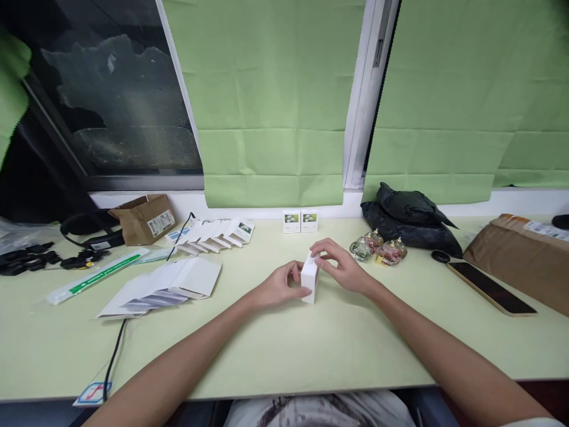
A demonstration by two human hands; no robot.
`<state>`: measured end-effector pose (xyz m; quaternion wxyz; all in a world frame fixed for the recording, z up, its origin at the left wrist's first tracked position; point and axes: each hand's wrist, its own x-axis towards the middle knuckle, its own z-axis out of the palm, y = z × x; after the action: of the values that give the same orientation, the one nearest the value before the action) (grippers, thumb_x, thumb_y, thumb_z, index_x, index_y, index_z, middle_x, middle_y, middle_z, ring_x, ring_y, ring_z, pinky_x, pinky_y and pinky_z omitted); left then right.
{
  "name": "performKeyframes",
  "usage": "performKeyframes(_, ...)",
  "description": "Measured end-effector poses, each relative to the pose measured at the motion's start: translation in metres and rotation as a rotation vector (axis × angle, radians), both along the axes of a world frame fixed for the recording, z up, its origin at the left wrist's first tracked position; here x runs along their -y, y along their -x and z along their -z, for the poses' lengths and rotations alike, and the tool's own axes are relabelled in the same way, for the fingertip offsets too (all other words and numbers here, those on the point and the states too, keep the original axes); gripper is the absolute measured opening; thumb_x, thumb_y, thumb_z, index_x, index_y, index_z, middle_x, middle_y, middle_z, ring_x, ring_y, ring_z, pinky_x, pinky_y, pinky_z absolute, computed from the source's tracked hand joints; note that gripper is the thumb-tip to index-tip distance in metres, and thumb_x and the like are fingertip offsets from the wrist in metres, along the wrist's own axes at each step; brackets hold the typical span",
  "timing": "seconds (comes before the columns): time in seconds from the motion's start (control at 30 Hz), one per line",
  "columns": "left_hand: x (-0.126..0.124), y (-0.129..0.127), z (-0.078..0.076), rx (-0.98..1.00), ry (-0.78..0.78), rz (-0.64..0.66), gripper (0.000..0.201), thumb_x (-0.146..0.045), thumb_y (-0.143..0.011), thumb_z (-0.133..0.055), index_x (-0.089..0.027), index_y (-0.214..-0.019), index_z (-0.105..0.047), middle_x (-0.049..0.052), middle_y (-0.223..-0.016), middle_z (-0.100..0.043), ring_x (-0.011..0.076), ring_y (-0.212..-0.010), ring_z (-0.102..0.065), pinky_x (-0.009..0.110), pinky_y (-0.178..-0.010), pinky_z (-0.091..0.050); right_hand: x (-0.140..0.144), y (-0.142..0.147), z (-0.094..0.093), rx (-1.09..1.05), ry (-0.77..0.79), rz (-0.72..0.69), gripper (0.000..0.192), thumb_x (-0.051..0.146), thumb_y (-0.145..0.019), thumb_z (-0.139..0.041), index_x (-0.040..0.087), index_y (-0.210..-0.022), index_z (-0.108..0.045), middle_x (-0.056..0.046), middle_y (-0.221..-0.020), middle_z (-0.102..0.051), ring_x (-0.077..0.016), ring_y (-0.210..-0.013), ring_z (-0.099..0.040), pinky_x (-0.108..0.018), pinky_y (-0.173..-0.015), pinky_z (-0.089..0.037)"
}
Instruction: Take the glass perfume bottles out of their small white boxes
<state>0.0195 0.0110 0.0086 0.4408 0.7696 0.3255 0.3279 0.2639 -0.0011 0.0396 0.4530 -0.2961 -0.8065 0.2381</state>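
Note:
A small white box (309, 283) stands upright on the table in front of me, its narrow side towards me. My left hand (281, 284) grips its left side, thumb on the near face and fingers curled behind. The fingers of my right hand (340, 265) are closed about the top of the same box, touching its upper face and right edge. Beyond my hands, two white boxes with green pictures (292, 222) stand side by side near the wall. Right of my right hand lie several small clear ornaments (387, 252) with coloured filling.
Flat white cartons (195, 277) lie fanned out on the left, with smaller folded cartons (237, 231) behind. Further left are an open brown box (143, 218), a green-striped packet (104, 274) and a black cable (116, 350). A black bag (411, 222), phone (491, 289) and brown parcel (524, 258) occupy the right.

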Motion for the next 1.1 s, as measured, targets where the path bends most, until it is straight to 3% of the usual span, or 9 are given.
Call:
performKeyframes(0.17, 0.006, 0.0, -0.004, 0.002, -0.184, -0.019, 0.036, -0.032, -0.085, -0.077, -0.025, -0.111, -0.054, 0.005, -0.115, -0.06, 0.0224, -0.108, -0.061, 0.041, -0.1, -0.05, 0.0, 0.004, 0.006, -0.081, 0.156, 0.007, 0.022, 0.032, -0.101, -0.059, 0.028, -0.122, -0.06, -0.005, -0.122, -0.061, -0.0209, -0.107, -0.064, -0.04, -0.093, -0.057)
performKeyframes(0.33, 0.005, 0.004, -0.007, -0.144, -0.478, -0.122, 0.045, -0.027, -0.08, -0.077, -0.026, -0.117, -0.053, 0.006, -0.119, -0.052, 0.0243, -0.109, -0.057, 0.041, -0.094, -0.053, -0.002, 0.007, 0.014, -0.164, 0.292, -0.036, 0.03, 0.036, -0.099, -0.06, 0.028, -0.127, -0.055, -0.006, -0.133, -0.055, -0.0162, -0.092, -0.064, -0.037, -0.084, -0.06)
performKeyframes(0.53, 0.001, 0.007, -0.005, -0.212, -0.76, -0.132, 0.05, -0.026, -0.081, -0.077, -0.027, -0.125, -0.054, 0.011, -0.128, -0.047, 0.0295, -0.122, -0.053, 0.044, -0.097, -0.053, -0.005, 0.008, 0.018, -0.15, 0.304, -0.027, 0.037, 0.036, -0.097, -0.063, 0.027, -0.132, -0.053, -0.008, -0.133, -0.057, -0.0155, -0.089, -0.063, -0.034, -0.079, -0.057)
performKeyframes(0.67, -0.001, 0.007, -0.001, -0.248, -0.837, -0.152, 0.051, -0.025, -0.082, -0.077, -0.028, -0.128, -0.055, 0.012, -0.133, -0.047, 0.0319, -0.126, -0.052, 0.047, -0.099, -0.053, -0.006, 0.006, 0.019, -0.13, 0.299, -0.027, 0.038, 0.036, -0.097, -0.063, 0.026, -0.132, -0.053, -0.008, -0.13, -0.058, -0.0156, -0.088, -0.063, -0.035, -0.08, -0.057)
performKeyframes(0.83, 0.001, 0.007, -0.003, -0.212, -0.801, -0.122, 0.056, -0.023, -0.085, -0.074, -0.029, -0.136, -0.051, 0.012, -0.142, -0.048, 0.0325, -0.134, -0.048, 0.05, -0.108, -0.048, -0.006, 0.005, 0.018, -0.152, 0.31, -0.037, 0.035, 0.035, -0.097, -0.063, 0.026, -0.129, -0.054, -0.006, -0.128, -0.058, -0.0141, -0.086, -0.063, -0.034, -0.079, -0.057)
performKeyframes(0.97, 0.007, 0.006, -0.01, -0.149, -0.554, -0.064, 0.068, -0.027, -0.092, -0.067, -0.03, -0.152, -0.035, 0.012, -0.155, -0.046, 0.0298, -0.14, -0.049, 0.049, -0.115, -0.044, -0.008, 0.003, 0.017, -0.185, 0.359, -0.031, 0.032, 0.045, -0.098, -0.063, 0.025, -0.122, -0.055, -0.004, -0.118, -0.059, -0.0139, -0.082, -0.064, -0.034, -0.074, -0.059)
performKeyframes(1.1, 0.011, 0.001, -0.009, -0.142, -0.298, -0.021, 0.072, -0.041, -0.095, -0.067, -0.029, -0.156, -0.03, 0.011, -0.149, -0.055, 0.0276, -0.124, -0.061, 0.042, -0.1, -0.053, -0.011, -0.001, 0.017, -0.096, 0.306, 0.083, 0.037, 0.053, -0.093, -0.07, 0.024, -0.11, -0.054, 0.002, -0.093, -0.059, -0.0131, -0.07, -0.058, -0.029, -0.062, -0.053)
